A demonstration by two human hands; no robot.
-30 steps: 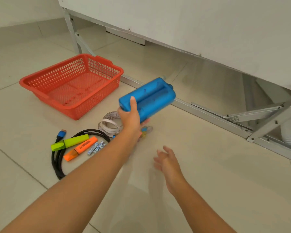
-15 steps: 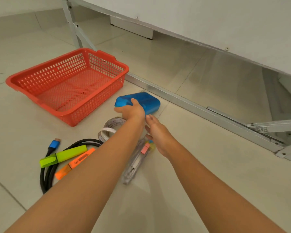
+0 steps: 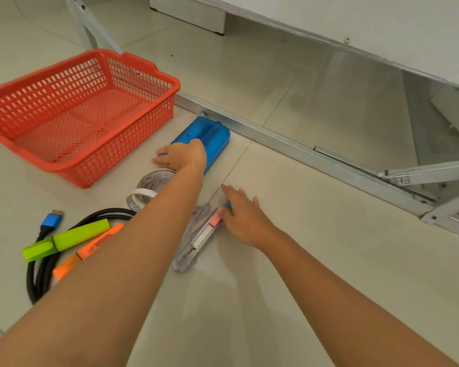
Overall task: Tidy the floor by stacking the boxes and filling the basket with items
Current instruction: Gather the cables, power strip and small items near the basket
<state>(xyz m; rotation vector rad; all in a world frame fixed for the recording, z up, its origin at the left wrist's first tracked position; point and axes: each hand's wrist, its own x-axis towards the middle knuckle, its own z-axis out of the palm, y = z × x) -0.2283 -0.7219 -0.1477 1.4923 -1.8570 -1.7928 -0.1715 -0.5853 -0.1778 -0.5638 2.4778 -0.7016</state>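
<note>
A red basket (image 3: 85,165) with little holes all over is sitting on the floor, and nothing is lying inside it. Just beside it, a blue box (image 3: 212,136) is lying flat on the floor. Two tape rolls (image 3: 149,186) are lying near the basket's corner. A green highlighter (image 3: 64,241) and an orange highlighter (image 3: 90,247) are resting side by side on a coiled black cable (image 3: 40,274) with a blue plug. A clear box cutter (image 3: 196,239) with a pink slider is lying flat nearby.
</note>
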